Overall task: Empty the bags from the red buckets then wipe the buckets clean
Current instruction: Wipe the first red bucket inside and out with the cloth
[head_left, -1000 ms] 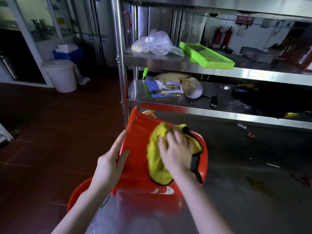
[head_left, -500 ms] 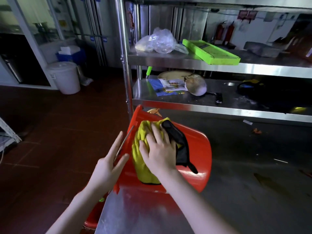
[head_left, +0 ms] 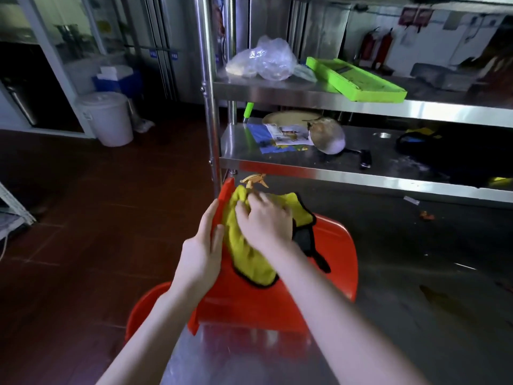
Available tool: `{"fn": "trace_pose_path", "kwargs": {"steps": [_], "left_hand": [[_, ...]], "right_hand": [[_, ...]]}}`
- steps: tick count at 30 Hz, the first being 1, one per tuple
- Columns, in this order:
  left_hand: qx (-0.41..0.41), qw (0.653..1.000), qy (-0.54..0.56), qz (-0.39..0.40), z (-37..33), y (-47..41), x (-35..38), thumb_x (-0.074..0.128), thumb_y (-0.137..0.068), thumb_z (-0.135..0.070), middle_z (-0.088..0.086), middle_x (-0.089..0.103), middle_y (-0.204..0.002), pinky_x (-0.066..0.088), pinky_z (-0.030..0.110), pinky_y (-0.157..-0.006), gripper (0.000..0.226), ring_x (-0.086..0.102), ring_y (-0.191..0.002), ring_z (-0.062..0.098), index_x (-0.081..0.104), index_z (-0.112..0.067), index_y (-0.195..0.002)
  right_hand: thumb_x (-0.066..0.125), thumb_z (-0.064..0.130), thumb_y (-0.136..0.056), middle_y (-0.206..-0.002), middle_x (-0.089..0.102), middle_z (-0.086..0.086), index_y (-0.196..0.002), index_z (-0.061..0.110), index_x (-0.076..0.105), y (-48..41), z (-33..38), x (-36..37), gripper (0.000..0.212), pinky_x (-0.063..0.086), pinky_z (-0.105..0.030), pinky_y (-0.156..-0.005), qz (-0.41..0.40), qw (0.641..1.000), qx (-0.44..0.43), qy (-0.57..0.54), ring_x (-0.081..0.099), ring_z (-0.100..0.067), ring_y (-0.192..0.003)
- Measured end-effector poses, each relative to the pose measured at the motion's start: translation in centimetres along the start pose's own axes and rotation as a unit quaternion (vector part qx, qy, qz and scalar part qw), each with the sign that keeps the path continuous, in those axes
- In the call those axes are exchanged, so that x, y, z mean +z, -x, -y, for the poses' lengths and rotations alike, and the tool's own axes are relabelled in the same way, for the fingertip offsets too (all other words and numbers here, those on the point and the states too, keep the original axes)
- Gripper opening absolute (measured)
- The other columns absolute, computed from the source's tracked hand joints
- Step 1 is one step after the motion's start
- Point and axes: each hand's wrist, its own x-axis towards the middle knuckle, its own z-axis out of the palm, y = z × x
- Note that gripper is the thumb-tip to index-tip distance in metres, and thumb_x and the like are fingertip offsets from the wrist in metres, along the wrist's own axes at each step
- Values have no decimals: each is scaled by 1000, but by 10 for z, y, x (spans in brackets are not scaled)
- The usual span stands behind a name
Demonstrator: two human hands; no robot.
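Head camera: a person wipes a red bucket (head_left: 333, 251) lying on its side at the left edge of the steel desk (head_left: 416, 329). Over the past second the yellow cloth (head_left: 249, 259) has travelled from the middle of the bucket's wall to its far left end. The right hand (head_left: 263, 220) bears down on the cloth; its fingers are blurred, so whether they grip or only press cannot be told. The left hand (head_left: 204, 245) has closed in and now braces that same end with straight, flat fingers. The wipe looks well under way on this bucket. A second red bucket (head_left: 144, 307) shows below the desk's left edge and likely still awaits its turn. Counted: two red buckets, one cloth, one orange spray trigger (head_left: 254, 180) just beyond the bucket. On the top shelf are one clear plastic bag (head_left: 263, 61) and one green tray (head_left: 355, 79). One white pail (head_left: 107, 118) stands on the floor.
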Motion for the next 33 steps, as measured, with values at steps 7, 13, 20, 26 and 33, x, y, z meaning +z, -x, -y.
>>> {"fn": "trace_pose_path", "kwargs": {"steps": [7,13,20,26,33], "left_hand": [[-22,999,-46,-1,-6,-9,1,34,-103,-42,4,60,-54,54,42,-51,48,57,-41,17,19,-58,-145],[-12,1000,-25,1,0,-3,1,35,-103,-39,6,58,-53,48,32,-43,48,48,-37,11,23,-53,-147],[-24,1000,-4,2,-5,9,0,36,-103,-39,6,51,-46,49,46,-39,47,51,-37,29,22,-61,-142],[-19,999,-33,-18,-1,1,2,36,-102,-41,-3,49,-42,51,34,-43,46,48,-34,11,25,-57,-143],[-18,999,14,-34,-3,11,10,38,-102,-39,-1,53,-45,44,25,-37,46,48,-35,11,25,-60,-141]], "right_hand": [[34,48,-97,-141,52,3,-124,23,59,15,-19,7,45,37,-47,-106,-31,992,-123,28,46,-26,-131],[36,42,-98,-155,34,4,-141,26,48,97,-49,31,47,23,-51,-115,-96,975,-195,40,26,-22,-145],[26,48,-98,-134,56,3,-124,25,57,-24,-44,-14,47,36,-47,-102,68,997,16,-24,52,-28,-120],[40,43,-96,-154,36,5,-124,21,62,87,-65,13,41,27,-53,-112,-57,980,-186,48,29,-23,-144],[38,41,-98,-158,26,4,-134,20,55,94,-95,15,45,23,-54,-116,-48,980,-182,69,22,-22,-147]]}}
